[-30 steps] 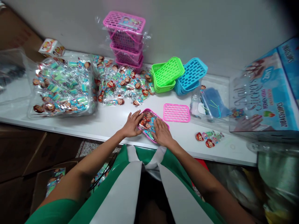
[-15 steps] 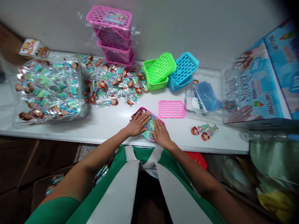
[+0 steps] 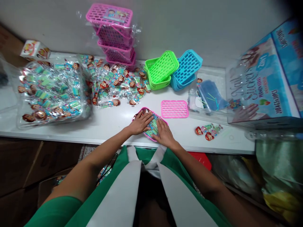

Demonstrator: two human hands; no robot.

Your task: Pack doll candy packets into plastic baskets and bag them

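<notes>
A pink plastic basket (image 3: 149,137) stands near the table's front edge, filled with small doll-shaped packets (image 3: 154,125) in clear wrap. My left hand (image 3: 141,122) lies flat over the packets on the left side, fingers stretched out. From the right, my right hand (image 3: 163,132) presses on them with its fingers extended, covering part of the basket's rim. Both hands hide some of the contents. Just behind the right hand, a flat pink perforated lid (image 3: 174,109) rests on the table.
A large clear bag (image 3: 53,91) of packets stands at left, beside a loose packet pile (image 3: 118,83). Behind are stacked pink baskets (image 3: 115,41), green baskets (image 3: 161,71) and blue baskets (image 3: 186,71). Right: a clear tray (image 3: 205,115), loose packets (image 3: 208,130) and a printed carton (image 3: 262,85).
The packets sit slightly flatter in the basket, and more of its front rim shows. Both hands stay on them, having shifted only slightly. The camera view has moved a little.
</notes>
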